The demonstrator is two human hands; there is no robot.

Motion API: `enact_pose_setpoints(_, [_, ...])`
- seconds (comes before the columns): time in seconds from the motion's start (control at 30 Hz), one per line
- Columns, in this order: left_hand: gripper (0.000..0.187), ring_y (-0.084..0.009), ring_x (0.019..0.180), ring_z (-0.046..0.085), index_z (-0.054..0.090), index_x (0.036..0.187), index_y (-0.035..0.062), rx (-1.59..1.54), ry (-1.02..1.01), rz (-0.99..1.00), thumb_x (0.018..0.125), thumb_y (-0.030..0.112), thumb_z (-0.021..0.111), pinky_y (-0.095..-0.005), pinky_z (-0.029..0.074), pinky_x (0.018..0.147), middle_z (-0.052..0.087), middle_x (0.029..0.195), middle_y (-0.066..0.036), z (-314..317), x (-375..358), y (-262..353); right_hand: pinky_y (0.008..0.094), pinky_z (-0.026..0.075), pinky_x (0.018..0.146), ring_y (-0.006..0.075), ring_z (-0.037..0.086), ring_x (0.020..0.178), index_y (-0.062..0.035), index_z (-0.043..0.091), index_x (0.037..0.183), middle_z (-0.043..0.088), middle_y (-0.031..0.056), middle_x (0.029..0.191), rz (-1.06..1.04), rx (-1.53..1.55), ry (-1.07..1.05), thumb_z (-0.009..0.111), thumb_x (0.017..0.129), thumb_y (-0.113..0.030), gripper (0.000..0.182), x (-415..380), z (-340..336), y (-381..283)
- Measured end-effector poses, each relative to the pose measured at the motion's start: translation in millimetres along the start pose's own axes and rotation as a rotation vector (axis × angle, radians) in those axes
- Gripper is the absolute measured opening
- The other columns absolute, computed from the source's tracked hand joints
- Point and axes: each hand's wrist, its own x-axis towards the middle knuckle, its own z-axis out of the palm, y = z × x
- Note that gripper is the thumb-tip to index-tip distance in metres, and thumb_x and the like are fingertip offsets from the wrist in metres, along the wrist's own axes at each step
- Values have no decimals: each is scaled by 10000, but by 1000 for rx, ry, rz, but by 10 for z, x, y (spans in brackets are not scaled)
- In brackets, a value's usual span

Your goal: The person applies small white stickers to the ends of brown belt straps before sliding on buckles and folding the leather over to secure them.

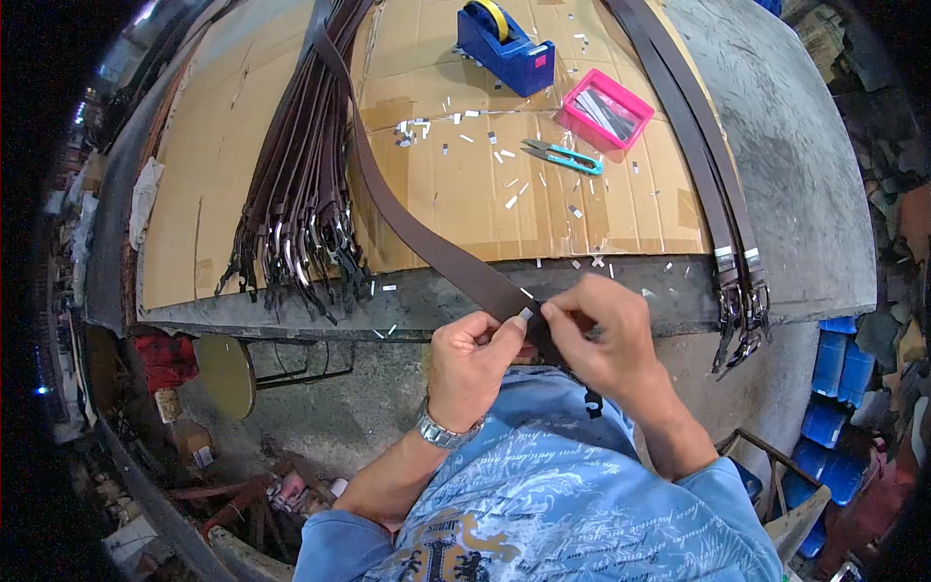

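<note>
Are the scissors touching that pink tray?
Apart. The head view shows the scissors lying on the cardboard with a strip of bare cardboard between their tips and the pink tray.

BG: concrete bench (805, 145) w/ cardboard sheet (465, 194) on top | FLOOR: grey concrete (330, 417), cluttered | R: blue bins (839, 407) | L: round stool (226, 373) | LIGHT: bright overhead

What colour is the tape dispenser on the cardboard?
Blue, with a yellow roll; the tape dispenser shows clearly in the head view.
</note>
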Motion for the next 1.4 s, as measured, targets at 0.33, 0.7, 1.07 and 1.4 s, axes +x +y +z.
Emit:
enact_pose_setpoints(0.33, [156,-34,670,593,685,876,-47,-68,-47,59,919,92,630,-197,474,577,682,749,-23,68,-16,-30,378,398,487,255,511,539,-30,563,754,457,86,619,-383,-344,106,704,703,20,157,-138,86,-44])
enact_pose_setpoints(0.7, [146,-23,677,561,683,903,-37,-8,-142,127,935,92,622,-193,463,585,663,755,-2,30,15,-31,370,410,504,248,522,561,-3,601,855,477,90,655,-389,-413,50,688,716,13,164,-186,15,-63])
enact_pose_setpoints(1.07, [154,-34,730,588,679,977,-31,-124,-162,125,942,110,629,-205,492,632,684,846,-15,-10,77,-79,365,418,531,226,528,620,67,585,1103,483,82,729,-375,-535,-122,672,710,-32,415,-282,2,-125])
enact_pose_setpoints(1.4, [159,-29,710,570,682,986,-23,7,-145,72,930,114,622,-202,487,625,672,822,-5,-105,124,-6,291,435,586,154,569,667,-2,658,949,628,95,779,191,179,-168,649,874,-163,178,8,-66,135])
